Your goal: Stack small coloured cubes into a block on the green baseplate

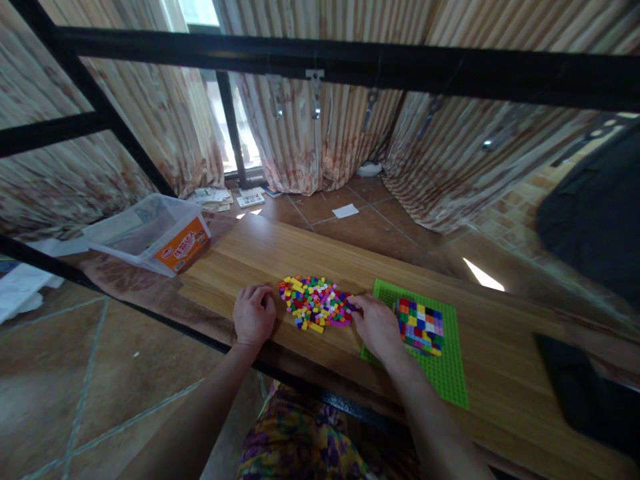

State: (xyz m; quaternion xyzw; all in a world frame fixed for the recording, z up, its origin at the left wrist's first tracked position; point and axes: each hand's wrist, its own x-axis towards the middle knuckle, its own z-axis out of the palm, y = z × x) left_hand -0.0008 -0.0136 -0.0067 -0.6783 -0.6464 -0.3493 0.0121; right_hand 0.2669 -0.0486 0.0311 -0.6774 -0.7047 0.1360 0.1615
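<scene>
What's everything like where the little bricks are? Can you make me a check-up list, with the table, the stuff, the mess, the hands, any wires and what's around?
Surface: wooden table, wood grain showing.
Things: pile of loose colourful bricks; green plate with a block of joined bricks on it.
Clutter: dark flat thing at the table's right; clear tub with an orange label by its left end; white paper on the floor.
Hands: left hand beside the pile, fingers curled; right hand with fingertips at the pile's right edge, grip too small to tell.
Cables: nothing seen.
Surroundings: striped curtains, black bars, tiled floor.
</scene>
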